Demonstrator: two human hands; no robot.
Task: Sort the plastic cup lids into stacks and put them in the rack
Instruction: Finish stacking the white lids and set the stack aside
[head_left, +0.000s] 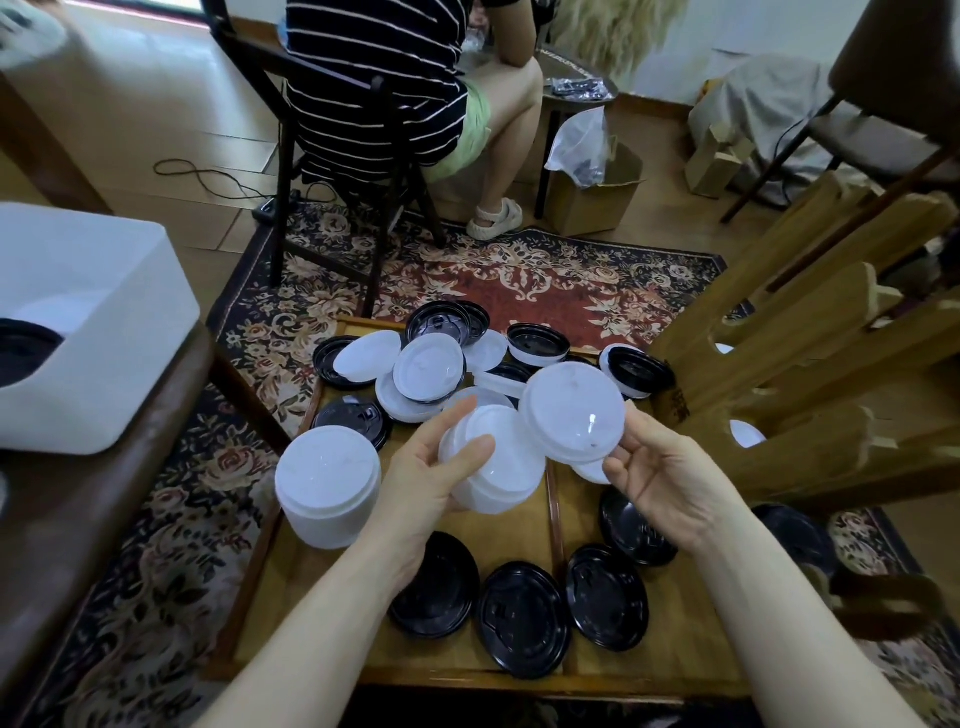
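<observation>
Holding a short stack of white lids (493, 467) in the curled fingers of the left hand (431, 478), the person brings a single white lid (571, 410) toward it, pinched at its lower edge by the fingertips of the right hand (670, 478). The single lid sits tilted, just above and to the right of the held stack, its rim close to or touching the stack's top.

Misalignment looks like the main risk: coming in at that angle, the lid could ride on the stack's rim instead of nesting, and a push might fan out the held lids or pop one loose. The left hand's grip covers only one side of the stack, so the far side could slide free.

A dropped lid would likely land among the black lids (522, 618) lying on the tabletop (514, 525) below and nearer than the hands, mixing colours again. Just left of the left hand stands a taller white stack (328, 486) at the tabletop's edge; a sweeping elbow or wrist could knock it onto the carpet (171, 587).

Beyond the hands lies an unsorted heap of lids (441, 358), white and black overlapping. The wooden rack (810, 364) stands to the right of the right hand, white lids showing through its openings; reaching across with a loose stack could catch its uprights.
</observation>
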